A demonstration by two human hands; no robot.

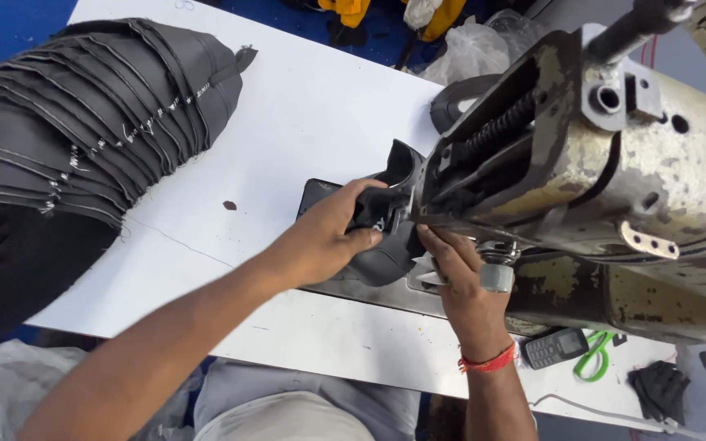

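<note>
My left hand (330, 235) grips a folded black shoe upper piece (386, 260) and presses it in under the head of a worn industrial sewing machine (614, 171). My right hand (459, 273), with a red thread band at the wrist, rests on the metal plate beside the needle area, fingertips touching the same black piece from the right. The needle itself is hidden behind the machine head and my fingers.
A long stack of stitched black shoe uppers (83, 122) lies at the left on the white table (304, 122). A small keypad phone (555, 347), green-handled snips (594, 359) and a black rag (659, 388) lie at the lower right. Plastic bags (467, 49) sit behind the machine.
</note>
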